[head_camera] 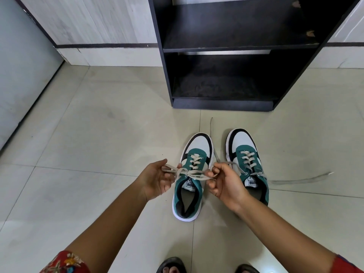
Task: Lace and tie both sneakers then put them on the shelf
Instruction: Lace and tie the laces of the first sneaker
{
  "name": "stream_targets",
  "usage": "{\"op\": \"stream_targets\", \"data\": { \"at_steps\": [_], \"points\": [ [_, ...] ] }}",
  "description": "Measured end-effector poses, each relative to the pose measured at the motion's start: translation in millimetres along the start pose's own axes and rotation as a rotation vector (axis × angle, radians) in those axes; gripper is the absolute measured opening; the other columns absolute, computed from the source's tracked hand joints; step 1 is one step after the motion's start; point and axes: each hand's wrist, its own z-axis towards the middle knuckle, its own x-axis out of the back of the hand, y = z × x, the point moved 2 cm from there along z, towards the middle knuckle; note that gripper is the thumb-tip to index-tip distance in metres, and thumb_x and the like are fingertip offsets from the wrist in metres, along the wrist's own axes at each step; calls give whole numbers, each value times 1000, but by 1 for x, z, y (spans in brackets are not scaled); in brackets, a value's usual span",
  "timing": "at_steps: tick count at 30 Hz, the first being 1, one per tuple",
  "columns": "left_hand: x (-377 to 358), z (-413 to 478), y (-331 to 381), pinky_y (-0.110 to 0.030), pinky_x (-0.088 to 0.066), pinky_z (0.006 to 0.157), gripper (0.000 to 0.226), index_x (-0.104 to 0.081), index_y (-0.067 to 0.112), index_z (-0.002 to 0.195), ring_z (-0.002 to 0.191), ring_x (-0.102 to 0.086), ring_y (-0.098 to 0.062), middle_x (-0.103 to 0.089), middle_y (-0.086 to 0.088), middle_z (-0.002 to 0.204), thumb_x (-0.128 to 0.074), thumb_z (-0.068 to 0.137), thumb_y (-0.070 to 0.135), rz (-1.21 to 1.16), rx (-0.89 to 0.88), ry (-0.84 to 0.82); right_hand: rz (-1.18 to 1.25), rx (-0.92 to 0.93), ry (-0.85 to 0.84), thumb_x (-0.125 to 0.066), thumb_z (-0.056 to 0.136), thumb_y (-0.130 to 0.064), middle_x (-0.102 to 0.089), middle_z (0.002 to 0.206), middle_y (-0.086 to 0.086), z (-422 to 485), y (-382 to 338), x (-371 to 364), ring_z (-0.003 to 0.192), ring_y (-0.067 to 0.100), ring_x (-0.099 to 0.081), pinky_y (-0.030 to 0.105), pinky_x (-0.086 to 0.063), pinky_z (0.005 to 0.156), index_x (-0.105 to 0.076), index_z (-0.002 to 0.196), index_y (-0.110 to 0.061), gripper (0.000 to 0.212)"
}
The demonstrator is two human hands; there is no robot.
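Two sneakers stand side by side on the tiled floor (98,134), toes pointing toward a dark shelf unit (226,46) a little beyond them. Both are teal, white and black with pale laces. The left sneaker (192,178) is laced through its eyelets, and its lace (189,172) is drawn out sideways over the tongue, crossed in the middle above the shoe's opening. The left hand (155,178) is closed on one end of that lace, pinching it between thumb and fingers; the right hand (224,182) is closed on the other end, fingers curled around it. The two hands are level with each other, one on each side of the shoe.

The right sneaker (248,160) is laced too, but its lace (299,180) is untied: one end trails across the floor to the right, the other runs forward between the two shoes toward the shelf unit. The right hand covers part of this shoe's inner side.

The shelf unit shows two open compartments, one above the other, both holding no shoes. Two red patterned sleeves edge the bottom corners, and two dark sandals (171,266) show at the bottom
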Motion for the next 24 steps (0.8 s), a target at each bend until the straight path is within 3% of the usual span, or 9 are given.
{"op": "stream_targets", "data": {
  "at_steps": [2,4,7,10,12,20,24],
  "points": [
    [1,4,1,-13,-20,28,32,-37,18,64,29,-33,-5,-51,6,47,-36,94,28,17,-18,14,-162,39,49,-37,94,-24,-42,50,-7,3,-1,4,37,9,-33,19,-27,37,-37,61,-20,34],
    [-1,8,2,-14,-16,29,37,-32,19,59,28,-25,-4,-38,8,40,-37,95,28,237,-135,154,-352,111,99,-39,96,-24,-39,49,-6,6,-3,7,37,8,-30,20,-25,39,-39,62,-19,34],
    [-10,10,4,-21,-22,39,43,-32,17,55,38,-28,-11,-36,6,43,-40,95,29,776,-479,389,-664,255,158,-42,96,-23,-41,55,-2,5,-6,4,38,2,-38,15,-30,44,-48,65,-16,32],
    [-19,8,2,-30,-30,53,43,-35,17,58,53,-41,-19,-40,2,51,-32,98,32,1542,-838,510,-1213,416,167,-39,97,-32,-49,59,-3,0,-10,0,55,11,-49,28,-39,56,-49,67,-20,34],
    [-17,9,1,-30,-34,54,40,-38,17,65,54,-44,-21,-38,4,50,-28,99,35,1794,-936,531,-1431,455,180,-34,98,-35,-52,61,-4,-3,-12,-2,63,19,-54,33,-42,60,-47,69,-22,34],
    [4,18,6,-29,-33,53,41,-40,15,71,52,-44,-24,-34,6,48,-19,95,41,1927,-1004,546,-1721,521,218,-26,98,-35,-66,80,6,-1,-14,1,74,27,-60,31,-37,61,-56,90,-15,37],
    [4,20,0,-29,-34,56,40,-40,15,68,56,-46,-23,-42,1,54,-26,99,36,1857,-925,595,-1800,545,230,-25,98,-35,-66,79,5,-3,-7,2,66,22,-56,31,-38,58,-54,92,-16,34]
  ]
}}
